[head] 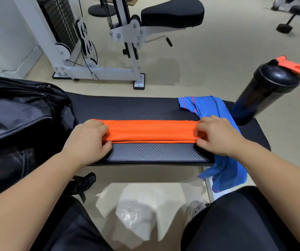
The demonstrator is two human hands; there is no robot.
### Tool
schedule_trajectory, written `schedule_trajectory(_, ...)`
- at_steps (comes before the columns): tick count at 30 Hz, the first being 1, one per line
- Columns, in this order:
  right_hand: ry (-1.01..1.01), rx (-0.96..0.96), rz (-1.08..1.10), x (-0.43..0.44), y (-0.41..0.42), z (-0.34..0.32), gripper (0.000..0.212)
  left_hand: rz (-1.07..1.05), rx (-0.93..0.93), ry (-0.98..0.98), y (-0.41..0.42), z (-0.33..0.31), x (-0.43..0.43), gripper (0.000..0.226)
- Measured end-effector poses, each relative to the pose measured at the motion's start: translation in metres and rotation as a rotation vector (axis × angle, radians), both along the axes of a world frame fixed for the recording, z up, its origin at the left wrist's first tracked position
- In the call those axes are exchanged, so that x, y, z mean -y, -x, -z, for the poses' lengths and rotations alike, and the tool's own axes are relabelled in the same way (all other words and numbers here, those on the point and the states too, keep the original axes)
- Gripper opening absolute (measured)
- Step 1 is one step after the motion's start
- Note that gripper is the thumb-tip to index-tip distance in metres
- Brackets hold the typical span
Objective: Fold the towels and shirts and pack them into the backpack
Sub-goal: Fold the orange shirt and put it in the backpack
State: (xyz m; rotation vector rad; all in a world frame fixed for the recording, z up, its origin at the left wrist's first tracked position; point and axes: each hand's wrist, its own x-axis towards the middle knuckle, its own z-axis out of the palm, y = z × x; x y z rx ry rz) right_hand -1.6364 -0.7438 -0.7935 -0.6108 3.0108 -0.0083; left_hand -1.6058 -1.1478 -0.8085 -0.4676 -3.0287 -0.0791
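Note:
An orange towel [151, 131], folded into a long narrow strip, lies across the black padded bench [154, 153]. My left hand [89, 140] pinches its left end and my right hand [218, 134] pinches its right end. A blue cloth [216, 107] with purple stripes lies crumpled at the bench's right side, partly under my right hand, and hangs over the front edge. The black backpack [19, 113] sits on the left end of the bench with its zip open.
A black shaker bottle [267, 91] with an orange cap stands at the bench's far right corner. A white weight machine [98, 51] stands on the floor behind the bench. My knees are in front, with a plastic bag [133, 209] on the floor between them.

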Motion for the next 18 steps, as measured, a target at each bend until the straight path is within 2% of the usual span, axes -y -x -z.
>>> schedule_trajectory(3,0.001,-0.11,0.051,0.019,-0.002,-0.008,0.047,-0.104,-0.017,-0.157,-0.004,-0.004,-0.003,0.044)
schedule_trajectory(6,0.097,-0.193,0.066,0.053,-0.005,-0.009,0.054,-0.259,-0.027,-0.236,-0.003,-0.002,-0.006,0.043)
schedule_trajectory(9,0.129,-0.05,0.082,0.098,-0.005,-0.004,0.071,-0.371,0.143,-0.209,0.0,0.006,-0.012,0.055)
schedule_trajectory(13,0.085,0.132,0.083,0.142,-0.011,0.024,0.073,-0.414,0.207,-0.151,-0.003,0.013,-0.013,0.06)
schedule_trajectory(15,0.061,0.152,0.082,0.147,-0.017,0.039,0.076,-0.439,0.208,-0.2,-0.003,0.014,-0.01,0.066)
schedule_trajectory(18,0.034,0.095,0.093,0.147,-0.022,0.051,0.079,-0.468,0.231,-0.386,-0.001,0.019,-0.002,0.071)
